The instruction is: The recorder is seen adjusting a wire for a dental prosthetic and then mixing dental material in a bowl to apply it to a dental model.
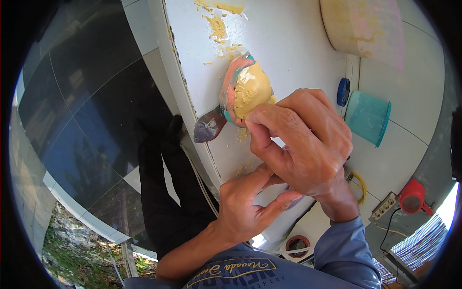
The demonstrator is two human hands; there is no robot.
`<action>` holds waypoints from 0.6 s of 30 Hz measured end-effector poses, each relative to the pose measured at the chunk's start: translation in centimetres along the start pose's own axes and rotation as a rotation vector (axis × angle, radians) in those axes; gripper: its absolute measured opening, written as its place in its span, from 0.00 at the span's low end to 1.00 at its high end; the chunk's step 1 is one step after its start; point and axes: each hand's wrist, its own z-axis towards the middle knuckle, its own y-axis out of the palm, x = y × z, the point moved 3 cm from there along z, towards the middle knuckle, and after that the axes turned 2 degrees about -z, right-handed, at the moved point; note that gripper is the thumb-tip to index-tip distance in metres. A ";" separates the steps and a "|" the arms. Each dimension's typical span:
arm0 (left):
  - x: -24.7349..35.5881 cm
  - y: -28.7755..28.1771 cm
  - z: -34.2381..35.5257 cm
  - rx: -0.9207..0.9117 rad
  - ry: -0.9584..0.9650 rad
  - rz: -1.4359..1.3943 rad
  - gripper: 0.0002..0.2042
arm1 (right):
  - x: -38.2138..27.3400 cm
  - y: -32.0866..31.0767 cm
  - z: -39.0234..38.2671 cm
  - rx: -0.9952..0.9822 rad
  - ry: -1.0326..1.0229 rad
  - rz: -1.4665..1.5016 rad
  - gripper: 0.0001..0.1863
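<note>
A dental impression tray (210, 126) with a metal handle lies on the white tabletop, the handle pointing toward the table's left edge. Pink and teal impression material (228, 91) fills it, and a mound of yellow plaster (253, 85) with a rough patch sits on top. My right hand (308, 137) is closed in a pinch at the plaster's near edge; whatever is between the fingertips is hidden. Below it, my left hand (250, 204) is curled, its fingertips partly covered by the right hand. A greyish bit shows beside its thumb, too hidden to name.
Yellow plaster smears (217, 26) mark the far tabletop, with crumbs near the tray. On the right are a stained whitish container (358, 29), a blue lid (343, 92), a teal cup (368, 117), a power strip (384, 206) and a red mug (413, 196).
</note>
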 end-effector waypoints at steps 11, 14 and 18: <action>0.0 0.0 0.0 0.001 -0.016 -0.016 0.14 | 0.1 0.1 0.2 -0.015 -0.008 0.004 0.15; 0.1 -0.1 0.1 -0.004 -0.007 0.005 0.14 | -0.1 0.0 0.1 -0.017 -0.002 -0.006 0.15; 0.0 -0.1 0.0 -0.002 -0.004 -0.010 0.14 | -0.1 0.0 0.1 -0.012 -0.005 -0.009 0.15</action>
